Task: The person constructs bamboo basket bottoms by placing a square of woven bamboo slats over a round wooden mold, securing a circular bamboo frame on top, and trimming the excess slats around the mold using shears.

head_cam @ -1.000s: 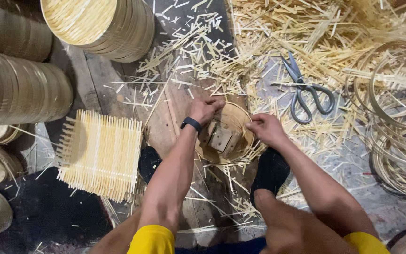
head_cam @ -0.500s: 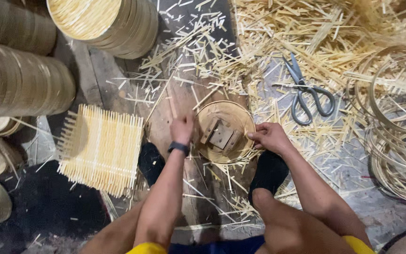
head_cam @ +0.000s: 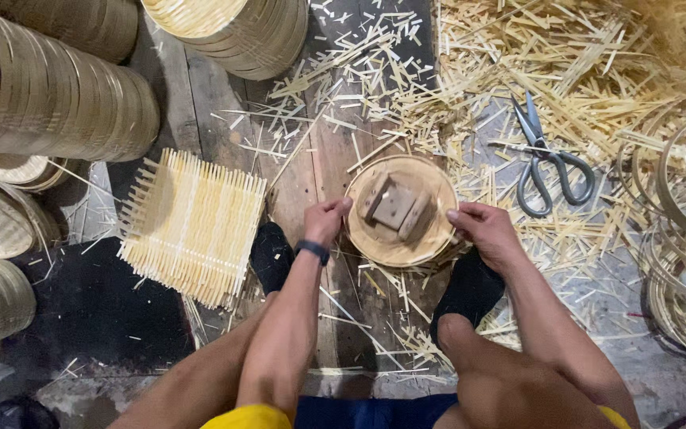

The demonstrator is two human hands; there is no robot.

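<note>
A round bamboo steamer piece [head_cam: 400, 238] with small wooden blocks [head_cam: 395, 206] on its top lies on the wooden floor between my feet. My left hand [head_cam: 326, 221] grips its left rim, fingers curled. My right hand [head_cam: 486, 230] holds the right rim, thumb on the edge. A dark band sits on my left wrist. Black socks cover both feet [head_cam: 270, 256] beside the round piece.
A square woven bamboo mat [head_cam: 192, 226] lies to the left. Grey scissors [head_cam: 545, 163] rest on the bamboo offcuts [head_cam: 533, 71] at right. Stacks of round bamboo frames [head_cam: 49, 95] stand at the left and top; loose bamboo hoops [head_cam: 680, 230] pile at right.
My left hand left the round piece's top, drew back to the left, and now returned to grip the left rim. The right hand stayed on the right rim.
</note>
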